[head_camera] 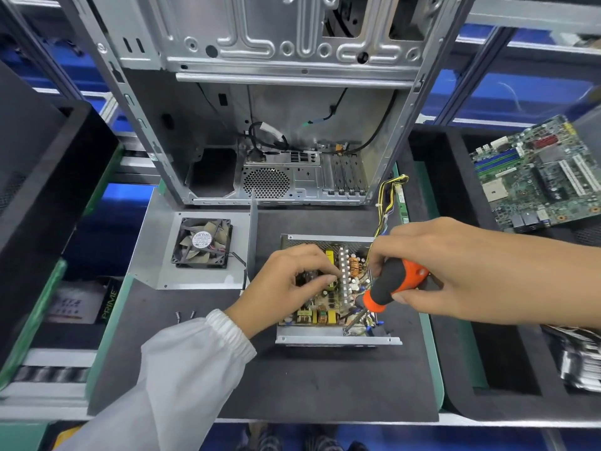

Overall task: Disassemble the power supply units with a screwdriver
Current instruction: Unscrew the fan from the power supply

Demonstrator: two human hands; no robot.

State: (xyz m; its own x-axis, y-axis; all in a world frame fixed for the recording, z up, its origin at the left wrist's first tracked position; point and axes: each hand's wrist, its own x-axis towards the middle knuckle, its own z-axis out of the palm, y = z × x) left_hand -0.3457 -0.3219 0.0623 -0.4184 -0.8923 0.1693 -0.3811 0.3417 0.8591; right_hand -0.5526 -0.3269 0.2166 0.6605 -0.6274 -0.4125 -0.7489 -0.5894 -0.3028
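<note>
A: Status?
B: Grey metal cover with black fan point(202, 243) is off, lying left on the bench point(325, 379); two loose screws point(184, 314) beside it.
A: Hands?
B: Left hand point(286, 288) fingers curl onto the brown circuit board point(320, 312) in the open silver power supply box point(338, 340), mid-bench. Right hand point(432, 265) grips the orange-black screwdriver point(393, 281), tip at the near-right corner.
A: Left?
B: Board screws, I reckon.
</note>
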